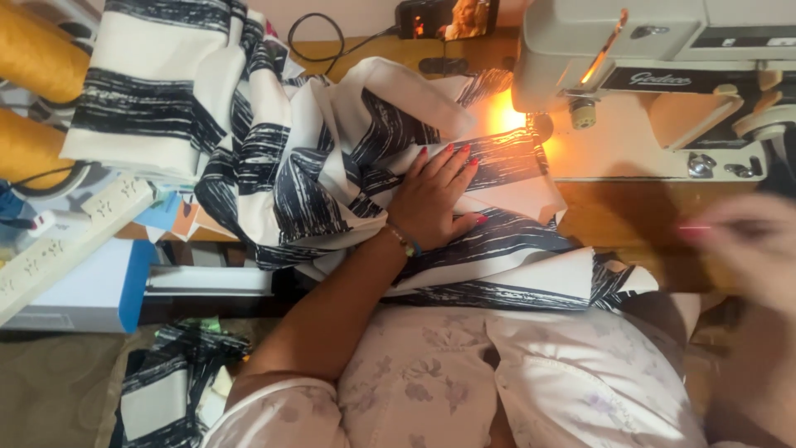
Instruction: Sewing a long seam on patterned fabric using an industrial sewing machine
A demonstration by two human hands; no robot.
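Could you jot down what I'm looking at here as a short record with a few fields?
Setting: sewing table, lit by the machine's lamp
Left hand: flat on the black-and-white striped fabric, fingers spread
Right hand: raised off the table, blurred; grip unclear
Machine: sewing machine at upper right
Nearby: orange thread cones, power strip, phone

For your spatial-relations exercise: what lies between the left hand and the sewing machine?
In the head view, striped fabric covers the stretch from the left hand to the sewing machine, lit by its lamp.
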